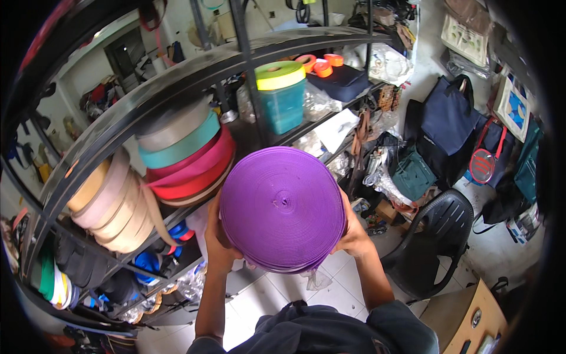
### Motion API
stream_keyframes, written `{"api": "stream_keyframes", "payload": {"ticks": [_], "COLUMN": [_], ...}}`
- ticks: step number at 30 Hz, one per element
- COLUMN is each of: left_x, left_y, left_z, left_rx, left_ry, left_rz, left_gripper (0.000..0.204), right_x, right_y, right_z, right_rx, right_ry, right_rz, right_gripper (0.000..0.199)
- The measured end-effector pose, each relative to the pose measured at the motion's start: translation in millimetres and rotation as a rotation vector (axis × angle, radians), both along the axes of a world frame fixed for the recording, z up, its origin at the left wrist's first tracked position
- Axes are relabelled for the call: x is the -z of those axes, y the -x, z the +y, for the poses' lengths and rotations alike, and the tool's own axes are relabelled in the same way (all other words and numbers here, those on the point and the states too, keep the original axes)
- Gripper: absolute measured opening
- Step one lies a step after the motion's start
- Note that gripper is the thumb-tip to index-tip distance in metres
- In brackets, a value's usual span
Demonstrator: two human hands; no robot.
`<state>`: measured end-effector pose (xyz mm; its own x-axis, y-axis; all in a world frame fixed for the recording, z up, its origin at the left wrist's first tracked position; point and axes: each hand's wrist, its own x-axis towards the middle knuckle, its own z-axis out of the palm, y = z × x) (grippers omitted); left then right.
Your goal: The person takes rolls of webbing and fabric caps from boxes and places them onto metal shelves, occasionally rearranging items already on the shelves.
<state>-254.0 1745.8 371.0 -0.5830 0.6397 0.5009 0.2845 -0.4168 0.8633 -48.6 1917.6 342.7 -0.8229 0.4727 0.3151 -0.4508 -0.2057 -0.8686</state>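
Between my two hands I hold a large purple roll of webbing [283,206], its flat coiled face turned up toward me. My left hand [219,230] grips the roll's left side and my right hand [352,227] its right side; the roll hides part of the fingers on both. A bit of clear plastic [318,279] hangs beneath its lower edge. Just left of the roll, on the shelf, is a stack of webbing rolls [183,156] in grey, teal, pink and red. Farther left stand beige webbing rolls [118,212] with a loose end hanging down.
Black metal shelving [147,82] curves across the left and far side. On it sit a teal container [282,109] topped by a yellow roll [280,75] and small orange rolls [322,68]. At right are a black plastic chair [433,248], a wooden cabinet [460,315] and hanging bags [445,112].
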Motion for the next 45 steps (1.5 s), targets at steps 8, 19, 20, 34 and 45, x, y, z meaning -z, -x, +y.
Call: {"api": "stream_keyframes", "payload": {"ticks": [8,19,20,34,45], "left_x": [-8,-59,-63,-87,-141], "left_y": [-11,-24,-26,-78,-127], "left_z": [101,255,268,434,592], "left_rx": [0.069,0.542,0.565,0.521,0.390], "left_ry": [0.062,-0.225,-0.223,-0.247,-0.330], "left_rz": [0.235,0.140,0.125,0.218,0.214], "left_gripper": [0.121,0.115,0.113,0.094,0.082], "right_x": [-19,-48,-51,-34,-91], "right_y": [-41,-76,-77,-134,-150], "right_z": [61,193,202,351,541], "right_rx": [0.280,0.533,0.552,0.387,0.211], "right_ry": [0.018,-0.006,0.003,0.120,0.072], "right_rz": [0.035,0.092,0.094,0.408,0.603], "right_gripper": [0.139,0.143,0.139,0.079,0.053]}}
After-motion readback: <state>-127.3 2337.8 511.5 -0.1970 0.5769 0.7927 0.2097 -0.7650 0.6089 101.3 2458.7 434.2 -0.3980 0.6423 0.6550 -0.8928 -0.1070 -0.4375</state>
